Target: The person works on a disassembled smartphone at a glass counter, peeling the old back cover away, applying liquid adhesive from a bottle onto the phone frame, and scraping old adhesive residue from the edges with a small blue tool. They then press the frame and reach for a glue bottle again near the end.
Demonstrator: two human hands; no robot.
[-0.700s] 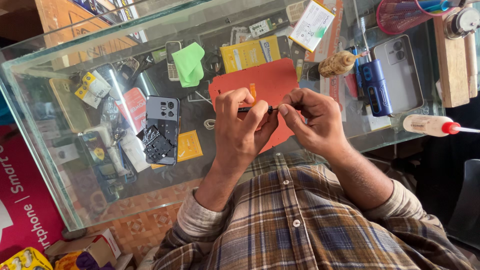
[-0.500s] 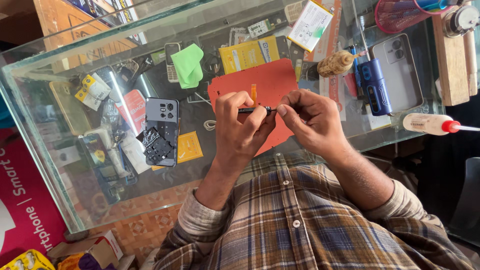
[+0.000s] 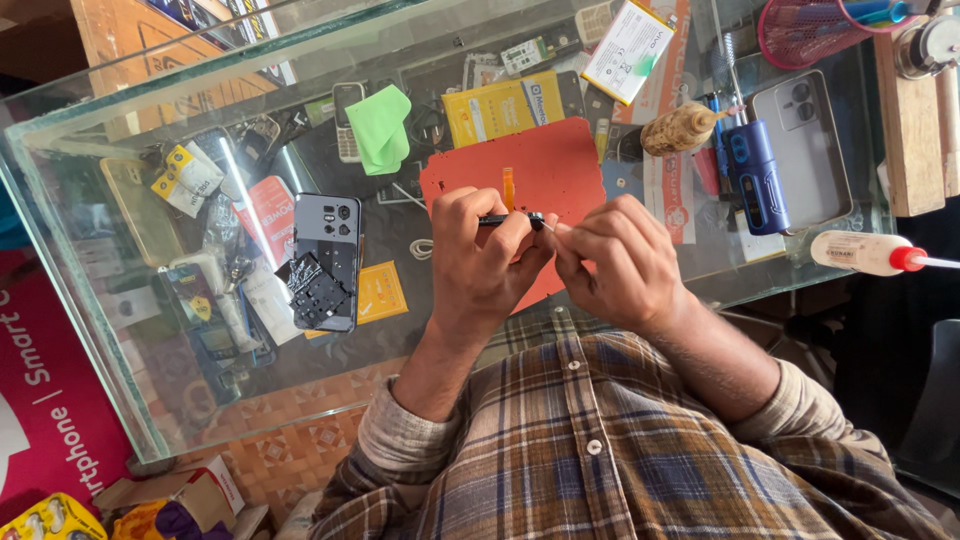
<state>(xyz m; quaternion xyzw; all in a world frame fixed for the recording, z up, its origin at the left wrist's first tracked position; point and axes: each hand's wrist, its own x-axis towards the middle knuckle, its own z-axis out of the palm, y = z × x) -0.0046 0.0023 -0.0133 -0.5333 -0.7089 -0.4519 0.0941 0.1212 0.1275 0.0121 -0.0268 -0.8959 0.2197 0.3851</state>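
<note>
A thin black rod-like tool [image 3: 508,219] lies level between the two hands, its long axis running across the glass counter from one hand to the other, above the near edge of a red rubber work mat [image 3: 540,170]. The left hand [image 3: 480,262] is curled closed around the tool's shaft, thumb and forefinger pinching it, so this hand carries it. The right hand [image 3: 622,262] is closed in a fine pinch just at the tool's tip, touching or nearly touching it; whatever small part it holds is too tiny to make out. A small orange strip [image 3: 508,186] lies on the mat just beyond the tool. Toward the counter's left side rests a grey smartphone, back up [image 3: 330,240], with a black ribbed part [image 3: 312,290] lying on its lower end. A green cloth [image 3: 381,128] sits nearer the far edge. Toward the right edge stand a blue handheld device [image 3: 756,176] and a white glue bottle with a red nozzle [image 3: 868,253], well apart from the hands.
</note>
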